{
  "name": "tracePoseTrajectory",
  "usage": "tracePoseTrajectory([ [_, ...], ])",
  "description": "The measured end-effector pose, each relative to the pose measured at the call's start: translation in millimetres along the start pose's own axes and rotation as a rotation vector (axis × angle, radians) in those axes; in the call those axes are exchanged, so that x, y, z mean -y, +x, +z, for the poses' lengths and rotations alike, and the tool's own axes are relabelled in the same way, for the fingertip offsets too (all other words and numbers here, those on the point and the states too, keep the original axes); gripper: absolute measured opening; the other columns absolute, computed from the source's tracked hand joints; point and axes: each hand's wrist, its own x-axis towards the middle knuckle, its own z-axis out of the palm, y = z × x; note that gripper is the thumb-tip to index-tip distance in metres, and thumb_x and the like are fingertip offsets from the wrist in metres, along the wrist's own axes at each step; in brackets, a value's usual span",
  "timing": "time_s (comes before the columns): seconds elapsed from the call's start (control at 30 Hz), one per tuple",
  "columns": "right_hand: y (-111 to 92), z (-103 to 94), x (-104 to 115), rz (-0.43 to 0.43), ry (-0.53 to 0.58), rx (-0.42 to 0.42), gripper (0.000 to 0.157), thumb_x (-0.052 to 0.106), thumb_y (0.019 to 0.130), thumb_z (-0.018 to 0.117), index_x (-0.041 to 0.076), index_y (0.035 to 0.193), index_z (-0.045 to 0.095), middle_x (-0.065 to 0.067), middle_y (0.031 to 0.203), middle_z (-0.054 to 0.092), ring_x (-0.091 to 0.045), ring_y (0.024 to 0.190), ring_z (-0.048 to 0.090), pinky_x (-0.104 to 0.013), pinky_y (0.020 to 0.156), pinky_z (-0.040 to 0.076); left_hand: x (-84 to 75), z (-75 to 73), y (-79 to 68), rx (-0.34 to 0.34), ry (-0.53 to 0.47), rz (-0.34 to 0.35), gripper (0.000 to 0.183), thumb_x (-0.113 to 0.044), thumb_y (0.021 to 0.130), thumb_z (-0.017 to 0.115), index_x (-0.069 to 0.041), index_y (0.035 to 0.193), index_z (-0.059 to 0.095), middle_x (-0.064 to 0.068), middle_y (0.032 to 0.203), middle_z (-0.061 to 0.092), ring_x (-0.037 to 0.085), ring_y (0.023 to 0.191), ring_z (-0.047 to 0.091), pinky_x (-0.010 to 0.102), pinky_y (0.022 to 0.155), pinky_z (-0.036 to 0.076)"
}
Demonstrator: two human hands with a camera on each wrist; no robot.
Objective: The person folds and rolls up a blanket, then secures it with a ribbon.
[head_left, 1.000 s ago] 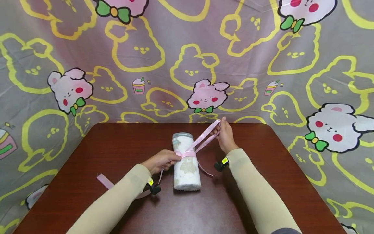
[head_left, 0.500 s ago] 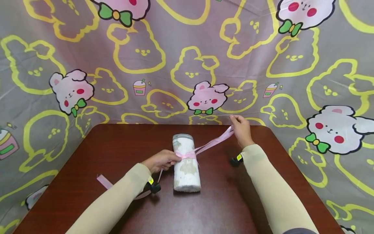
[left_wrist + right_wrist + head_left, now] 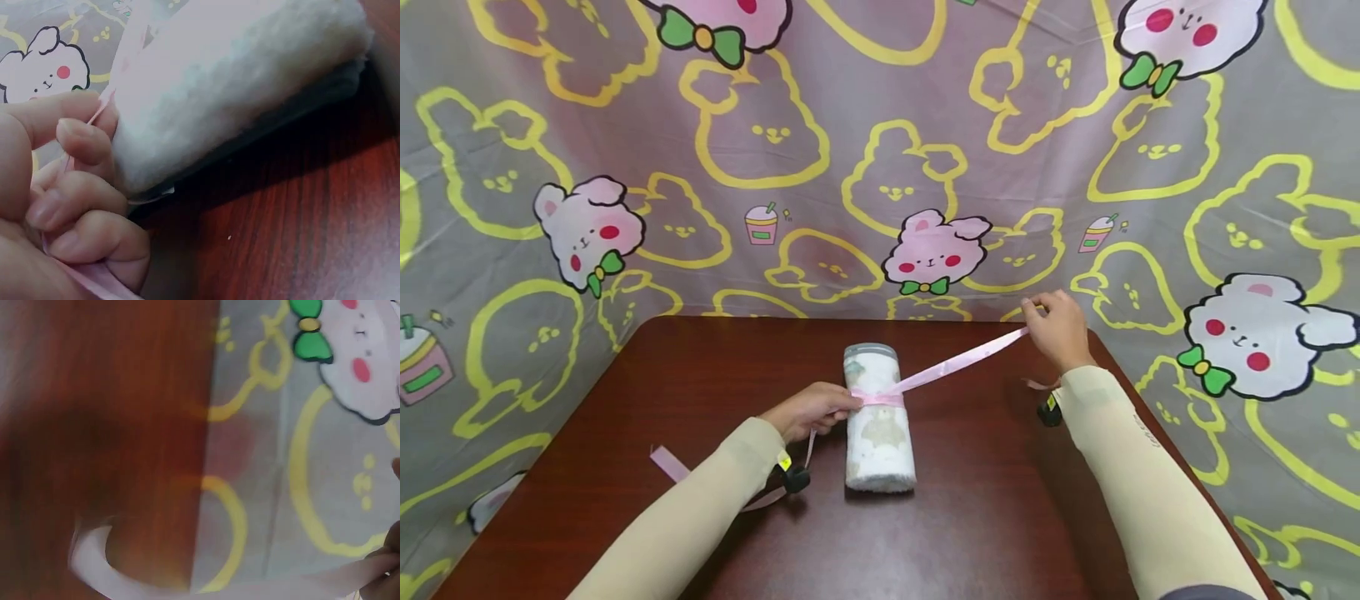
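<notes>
A rolled white fleecy cloth (image 3: 880,454) with a faded print lies lengthwise in the middle of the table. Round its waist runs a pink ribbon (image 3: 958,361). My left hand (image 3: 811,410) pinches the ribbon at the roll's left side; in the left wrist view its curled fingers (image 3: 94,194) also hold the ribbon's tail. Out to the right and above the table, my right hand (image 3: 1060,329) pinches the other length, drawn straight from the roll. A short loose end (image 3: 1040,384) hangs below that hand. In the right wrist view the ribbon (image 3: 144,590) curves, blurred.
Under the left forearm trails the ribbon's left tail (image 3: 668,463), lying on the brown wooden table (image 3: 737,358). A grey patterned curtain (image 3: 850,183) with cartoon bears hangs behind the table and along both sides.
My right hand has moved right, away from the roll, and the ribbon's doubled strands have become one straight length. My left hand has stayed at the roll.
</notes>
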Motion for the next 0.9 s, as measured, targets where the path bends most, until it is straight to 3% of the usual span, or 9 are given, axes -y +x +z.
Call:
tracePoseTrajectory([
  [0.27,-21.5,1.8,-35.4,0.089,-0.075,0.335,0.021,0.029,0.086,0.055,0.012,0.092,0.065,-0.007,0.091,0.059,-0.025,0.08,0.053,-0.043,0.067,0.04,-4.6,-16.7,-4.5,0.002,0.039,0.006,0.039,-0.033,0.082,0.062,0.004,0.09,0.056,0.002,0.061,0.05,0.008,0.041,0.032,0.021,0.038,0.026],
  [0.5,-35.3,18.6,-53.4,0.066,-0.082,0.527,0.032,0.034,0.089,0.053,0.005,0.1,0.063,-0.008,0.093,0.062,-0.024,0.083,0.055,-0.043,0.068,0.043,-12.4,-40.4,-19.0,-0.04,0.163,-0.005,0.024,-0.024,0.085,0.059,-0.002,0.095,0.058,0.007,0.069,0.058,0.012,0.047,0.039,0.024,0.042,0.032],
  [0.7,-50.3,61.2,-11.4,-0.073,0.043,0.578,0.03,0.044,0.084,0.057,0.019,0.097,0.065,0.003,0.094,0.061,-0.016,0.089,0.055,-0.039,0.076,0.043,-11.2,-38.6,-21.3,-0.051,0.208,-0.014,0.038,-0.026,0.083,0.062,0.006,0.103,0.057,0.009,0.073,0.06,0.015,0.053,0.045,0.025,0.047,0.036],
  [0.83,-68.0,90.9,24.9,-0.141,0.156,0.638,0.045,0.056,0.073,0.062,0.023,0.103,0.063,0.01,0.098,0.06,-0.009,0.093,0.054,-0.036,0.082,0.042,-6.8,-30.4,-16.8,-0.036,0.199,-0.006,0.044,-0.029,0.082,0.063,0.008,0.104,0.056,0.012,0.076,0.061,0.015,0.055,0.046,0.026,0.049,0.038],
  [0.9,-74.8,101.5,39.2,-0.156,0.205,0.689,0.051,0.054,0.071,0.066,0.021,0.109,0.059,0.01,0.1,0.059,-0.007,0.093,0.053,-0.035,0.082,0.043,-5.1,-27.6,-15.1,-0.035,0.197,0.006,0.044,-0.03,0.082,0.063,0.008,0.103,0.056,0.013,0.076,0.061,0.015,0.056,0.046,0.026,0.049,0.038],
])
